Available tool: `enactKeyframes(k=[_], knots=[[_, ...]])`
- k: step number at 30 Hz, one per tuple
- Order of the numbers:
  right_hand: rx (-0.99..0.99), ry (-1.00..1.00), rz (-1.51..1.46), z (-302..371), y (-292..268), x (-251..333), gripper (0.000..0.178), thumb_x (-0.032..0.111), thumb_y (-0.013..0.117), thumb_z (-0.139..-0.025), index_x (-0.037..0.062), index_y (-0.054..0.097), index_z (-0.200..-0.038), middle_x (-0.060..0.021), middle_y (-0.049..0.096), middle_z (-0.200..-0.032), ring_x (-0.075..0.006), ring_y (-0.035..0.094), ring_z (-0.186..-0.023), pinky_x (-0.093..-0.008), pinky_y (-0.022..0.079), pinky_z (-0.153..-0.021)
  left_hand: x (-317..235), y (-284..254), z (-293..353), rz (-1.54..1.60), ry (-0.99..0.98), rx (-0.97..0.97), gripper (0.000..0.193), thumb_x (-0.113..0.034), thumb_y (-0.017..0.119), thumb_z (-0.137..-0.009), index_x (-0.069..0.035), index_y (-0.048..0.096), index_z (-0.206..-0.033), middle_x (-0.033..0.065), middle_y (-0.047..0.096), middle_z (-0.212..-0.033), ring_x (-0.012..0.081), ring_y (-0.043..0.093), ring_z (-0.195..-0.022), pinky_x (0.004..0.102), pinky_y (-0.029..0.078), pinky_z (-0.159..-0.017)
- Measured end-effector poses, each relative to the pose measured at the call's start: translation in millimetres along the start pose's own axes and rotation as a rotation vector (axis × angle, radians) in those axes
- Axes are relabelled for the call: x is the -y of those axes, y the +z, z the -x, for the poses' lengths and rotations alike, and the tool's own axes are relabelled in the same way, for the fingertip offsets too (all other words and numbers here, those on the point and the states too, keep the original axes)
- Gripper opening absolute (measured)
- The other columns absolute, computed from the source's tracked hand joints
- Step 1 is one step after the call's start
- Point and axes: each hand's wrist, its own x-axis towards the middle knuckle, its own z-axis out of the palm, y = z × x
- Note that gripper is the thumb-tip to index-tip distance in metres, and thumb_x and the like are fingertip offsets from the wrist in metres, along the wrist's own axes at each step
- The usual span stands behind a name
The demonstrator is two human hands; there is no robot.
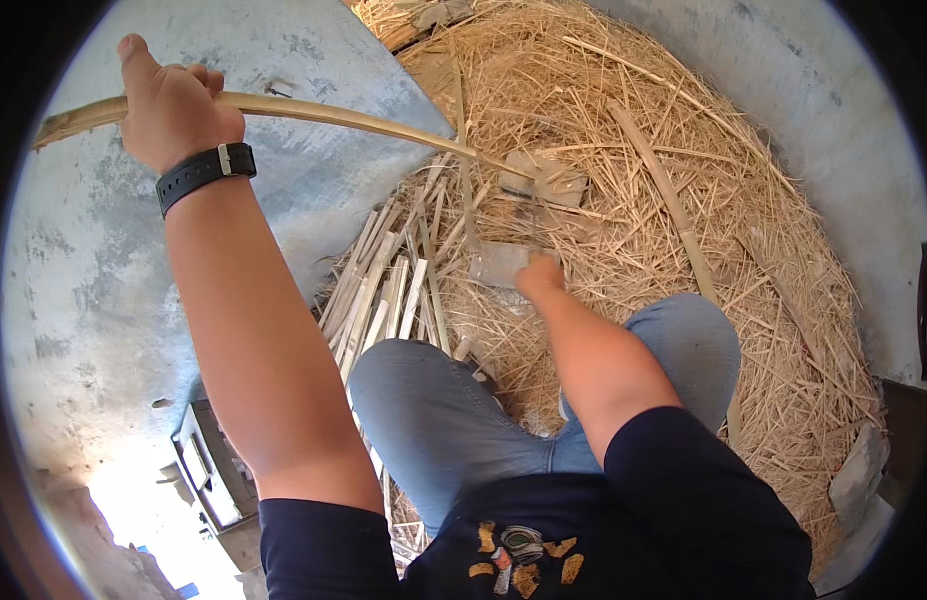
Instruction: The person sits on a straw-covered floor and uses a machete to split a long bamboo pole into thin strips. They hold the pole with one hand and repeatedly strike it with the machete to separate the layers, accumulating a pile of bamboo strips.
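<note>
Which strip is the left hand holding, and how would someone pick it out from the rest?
Start at the straw pile covering the floor ahead of the knees. One long bamboo strip rises from its middle up to the left hand, raised at upper left. Unlike the short pale strips lying bundled by the left knee, it is lifted, curved and far longer.

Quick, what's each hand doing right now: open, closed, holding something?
Left hand: closed around a long, pale, curved bamboo strip, raised high.
Right hand: closed, gripping a flat grey metal blade low over the straw-coloured shavings.
</note>
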Motion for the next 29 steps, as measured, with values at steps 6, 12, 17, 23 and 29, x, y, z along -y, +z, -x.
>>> enactKeyframes(k=[6, 12, 17, 23, 29], knots=[[-0.056, -0.065, -0.191, 33, -5, 59, 0.037, 0.014, 0.065, -0.085, -0.0006, 0.059, -0.118, -0.0254, 0.068, -0.11, -0.041, 0.066, -0.105, -0.0443, 0.053, -0.091, 42, -23, -59, -0.18, 0.38, 0.251, 0.029, -0.022, 0.063, -0.098, 0.005, 0.051, -0.097, 0.0049, 0.042, -0.067, 0.0165, 0.04, -0.057, 0.0307, 0.035, -0.053], [0.019, -0.489, -0.317, 91, -26, 122, 0.034, 0.012, 0.066, -0.086, -0.0015, 0.055, -0.115, -0.0236, 0.069, -0.099, -0.0381, 0.069, -0.091, -0.0454, 0.055, -0.081, 43, -29, -52, -0.414, 0.209, 0.212, 0.071, 0.011, 0.045, -0.085, -0.009, 0.033, -0.152, 0.0038, 0.07, -0.088, 0.0102, 0.069, -0.079, 0.021, 0.055, -0.078], [-0.055, -0.64, -0.214, 61, -5, 100, 0.037, 0.013, 0.068, -0.086, -0.0005, 0.052, -0.116, -0.024, 0.07, -0.099, -0.0402, 0.07, -0.093, -0.0479, 0.055, -0.083, 16, -19, -26, -0.218, 0.055, -0.051, 0.042, -0.009, 0.057, -0.093, 0.007, 0.048, -0.131, 0.0117, 0.066, -0.085, 0.0202, 0.066, -0.076, 0.0309, 0.054, -0.079], [-0.013, -0.185, -0.205, 32, -7, 78, 0.044, 0.014, 0.068, -0.086, -0.0025, 0.054, -0.123, -0.0247, 0.069, -0.11, -0.0398, 0.069, -0.099, -0.0444, 0.055, -0.088, 9, -7, -14, -0.032, -0.007, -0.091, 0.036, -0.02, 0.062, -0.096, 0.01, 0.054, -0.114, 0.0126, 0.058, -0.081, 0.0246, 0.058, -0.071, 0.0351, 0.051, -0.073], [0.177, -0.59, -0.126, 100, -43, 140, 0.052, 0.016, 0.067, -0.087, 0.0024, 0.047, -0.133, -0.0243, 0.067, -0.117, -0.0347, 0.068, -0.108, -0.0439, 0.053, -0.095, 27, -14, -32, -0.009, 0.041, -0.047, 0.041, -0.025, 0.064, -0.093, 0.004, 0.057, -0.122, 0.0143, 0.063, -0.084, 0.0278, 0.061, -0.074, 0.0368, 0.053, -0.079]])
